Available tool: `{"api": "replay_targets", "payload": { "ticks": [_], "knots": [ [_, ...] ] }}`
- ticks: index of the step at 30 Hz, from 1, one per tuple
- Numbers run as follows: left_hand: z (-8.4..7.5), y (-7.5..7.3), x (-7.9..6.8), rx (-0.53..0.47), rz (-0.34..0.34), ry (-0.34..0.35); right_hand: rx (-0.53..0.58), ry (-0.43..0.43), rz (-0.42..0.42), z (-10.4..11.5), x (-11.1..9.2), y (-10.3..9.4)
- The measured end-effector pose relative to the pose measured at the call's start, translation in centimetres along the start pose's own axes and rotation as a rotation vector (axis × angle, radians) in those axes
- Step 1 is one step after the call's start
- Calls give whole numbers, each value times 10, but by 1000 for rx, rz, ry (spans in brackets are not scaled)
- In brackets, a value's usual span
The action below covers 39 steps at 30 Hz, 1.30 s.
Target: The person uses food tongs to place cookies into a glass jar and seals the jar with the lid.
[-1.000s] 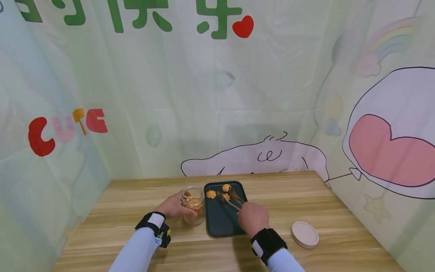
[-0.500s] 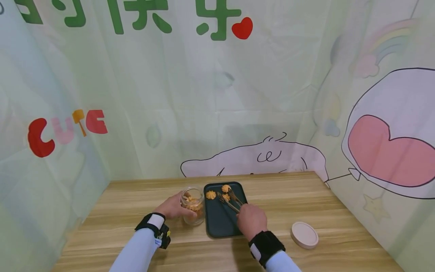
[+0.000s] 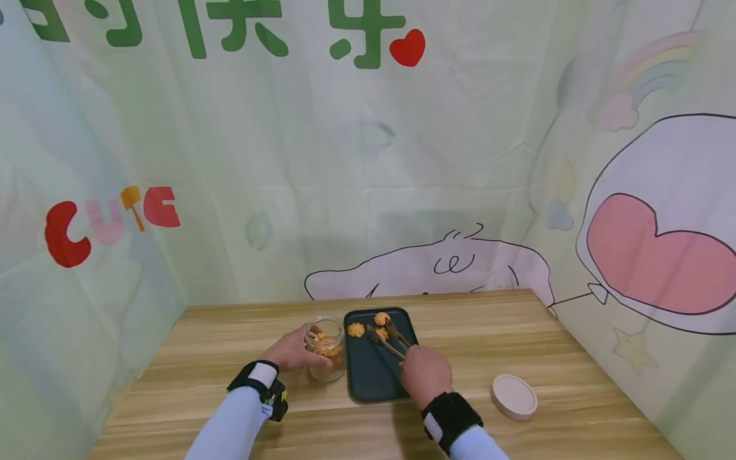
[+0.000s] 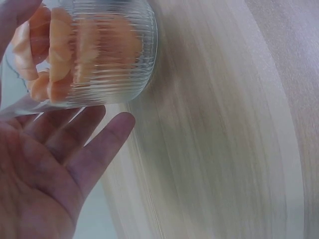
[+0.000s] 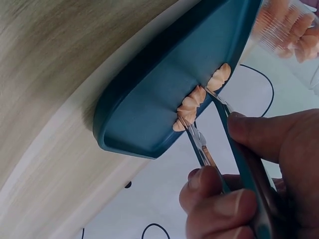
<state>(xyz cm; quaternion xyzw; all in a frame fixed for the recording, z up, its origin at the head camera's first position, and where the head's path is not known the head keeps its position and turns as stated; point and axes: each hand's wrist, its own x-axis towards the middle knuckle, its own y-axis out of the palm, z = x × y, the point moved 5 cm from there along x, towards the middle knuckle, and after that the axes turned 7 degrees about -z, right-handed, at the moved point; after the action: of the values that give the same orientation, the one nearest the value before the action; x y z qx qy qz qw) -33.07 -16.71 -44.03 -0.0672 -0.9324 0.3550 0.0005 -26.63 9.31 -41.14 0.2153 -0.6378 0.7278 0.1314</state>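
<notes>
My left hand (image 3: 294, 351) holds a ribbed glass jar (image 3: 326, 370) standing left of the tray, thumb in front and fingers round the far side. Piped orange-yellow cookies (image 4: 62, 52) show through its wall. Over the dark teal tray (image 3: 374, 377), my right hand (image 3: 427, 375) grips metal tongs (image 5: 239, 154) with fork-like ends. Their two tips are spread around one cookie (image 3: 382, 333) lying on the tray. Two more cookies sit near the tray's far end, one at the back (image 3: 382, 318) and one at the left (image 3: 356, 329).
A pale pink round lid (image 3: 514, 397) lies on the wooden table (image 3: 230, 332) to the right of my right hand. Behind the table hangs a printed cloth backdrop (image 3: 276, 160), which also runs along both sides.
My right wrist has lowered slightly toward me, the tongs' tips staying around the same cookie. My left hand and the jar keep their place.
</notes>
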Motion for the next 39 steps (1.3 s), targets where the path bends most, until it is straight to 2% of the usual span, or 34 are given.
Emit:
{"api": "replay_targets", "payload": {
  "ticks": [13, 22, 30, 39],
  "knots": [
    [-1, -1, -1, 20, 7, 22, 0, 26, 35, -4, 2, 0],
    [-6, -2, -6, 28, 2, 25, 1, -7, -10, -4, 1, -6],
    [-4, -2, -2, 23, 7, 24, 16, 4, 18, -8, 3, -5],
    [-1, 0, 1, 14, 3, 35, -11, -20, -47, -8, 2, -12]
  ]
}}
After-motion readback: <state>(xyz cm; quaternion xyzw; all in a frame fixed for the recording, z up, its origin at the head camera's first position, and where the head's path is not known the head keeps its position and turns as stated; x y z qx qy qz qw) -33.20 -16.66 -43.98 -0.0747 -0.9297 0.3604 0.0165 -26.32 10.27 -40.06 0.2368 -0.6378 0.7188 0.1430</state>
